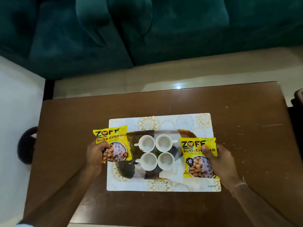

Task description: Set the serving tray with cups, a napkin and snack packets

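Note:
A white serving tray with gold flower prints lies on the brown table. Several empty white cups stand together on a dark, gold-edged leaf-patterned mat at its middle. A white napkin lies flat under the cups' right side. My left hand is shut on a yellow soya chunks packet over the tray's left edge. My right hand is shut on a second yellow packet over the tray's right side.
A dark green sofa stands beyond the table across a strip of pale floor. A dark slipper lies on the floor left of the table. A dark object shows at the right edge.

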### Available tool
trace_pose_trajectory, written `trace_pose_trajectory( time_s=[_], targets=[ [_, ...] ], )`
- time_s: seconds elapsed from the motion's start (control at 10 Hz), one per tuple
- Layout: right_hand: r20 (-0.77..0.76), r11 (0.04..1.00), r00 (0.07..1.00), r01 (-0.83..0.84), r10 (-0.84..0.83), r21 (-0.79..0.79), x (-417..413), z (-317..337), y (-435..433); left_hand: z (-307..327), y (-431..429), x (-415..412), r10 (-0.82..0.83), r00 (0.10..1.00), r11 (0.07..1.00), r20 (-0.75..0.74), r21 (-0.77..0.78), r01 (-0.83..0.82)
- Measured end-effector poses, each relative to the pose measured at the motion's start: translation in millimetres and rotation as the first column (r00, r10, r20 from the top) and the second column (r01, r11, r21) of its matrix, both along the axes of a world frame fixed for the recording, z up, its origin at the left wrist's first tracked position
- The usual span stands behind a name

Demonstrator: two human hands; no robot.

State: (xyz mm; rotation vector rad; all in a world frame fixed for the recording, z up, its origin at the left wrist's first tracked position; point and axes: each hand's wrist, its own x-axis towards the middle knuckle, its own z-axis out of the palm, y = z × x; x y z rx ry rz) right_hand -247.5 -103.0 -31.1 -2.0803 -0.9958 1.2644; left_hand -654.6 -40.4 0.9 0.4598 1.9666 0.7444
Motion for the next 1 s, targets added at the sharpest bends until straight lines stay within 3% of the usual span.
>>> trace_pose_trajectory(
  time_s=[0.1,0.3,0.4,0.6,0.8,1.0],
  targets=[
    [0.138,1.000,0.990,-0.011,0.012,-0.008,-13,-4,-1,-13,-27,-15,-0.037,0.999,0.999,-0.021,-0.027,0.037],
    [0.203,0.999,0.978,-0.043,0.044,-0.010,-29,-14,2,-30,-57,-10,-0.191,0.981,0.981,0.040,0.024,0.190],
    [0.242,0.999,0.969,-0.049,0.050,-0.009,-33,-16,6,-37,-59,-8,-0.276,0.961,0.960,-0.020,0.032,0.277],
    [0.322,0.995,0.942,-0.097,0.093,-0.002,-43,-16,11,-41,-59,-7,-0.504,0.801,0.850,-0.322,-0.022,0.526],
    [0.286,0.998,0.956,-0.069,0.069,-0.013,-42,-15,10,-42,-57,5,-0.548,0.761,0.830,-0.347,-0.114,0.546],
    [0.423,0.989,0.894,-0.146,0.146,-0.033,-39,15,19,-15,-41,7,-0.574,0.685,0.811,-0.448,-0.195,0.552]
  ],
)
